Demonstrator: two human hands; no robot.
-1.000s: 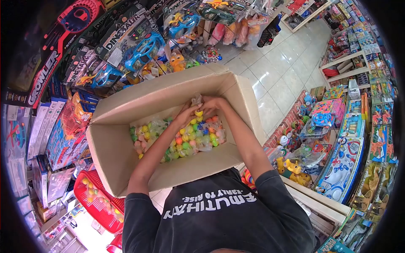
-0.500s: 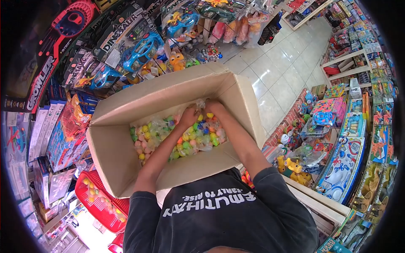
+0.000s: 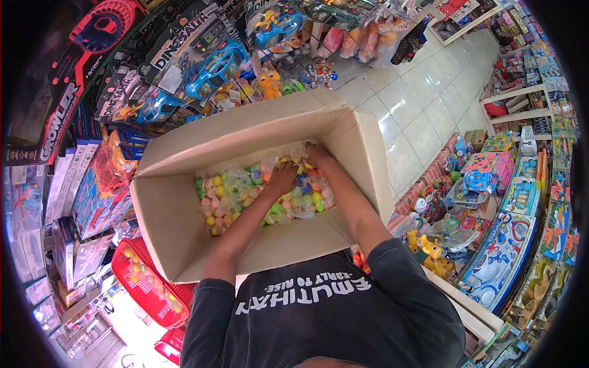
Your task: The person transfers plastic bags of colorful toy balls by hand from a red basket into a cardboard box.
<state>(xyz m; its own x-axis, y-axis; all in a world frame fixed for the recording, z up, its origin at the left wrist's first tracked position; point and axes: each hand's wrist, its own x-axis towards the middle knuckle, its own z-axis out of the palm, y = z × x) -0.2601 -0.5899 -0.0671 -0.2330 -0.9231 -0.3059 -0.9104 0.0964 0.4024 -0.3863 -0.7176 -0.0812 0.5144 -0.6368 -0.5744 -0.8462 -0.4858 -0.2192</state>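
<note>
A large open cardboard box (image 3: 165, 224) stands in front of my body. Across its bottom lie small colourful balls in clear plastic bags (image 3: 230, 190). My left hand (image 3: 284, 178) rests on the bagged balls near the middle of the box, its fingers spread. Close to the far right inner corner, my right hand (image 3: 317, 154) reaches down at the edge of the bags; its fingertips are partly hidden, and I cannot make out what they hold, if anything.
Red baskets (image 3: 144, 282) with bagged balls are at the lower left. Packaged toys (image 3: 208, 67) crowd the far side. A wooden shelf edge (image 3: 472, 306) and yellow toys (image 3: 429, 248) are at the right, beyond which tiled floor (image 3: 399, 147) shows.
The view has shifted slightly, so the box appears further right. My left hand has moved down and flattened onto the bags, apart from my right hand, which stays near the far right corner.
</note>
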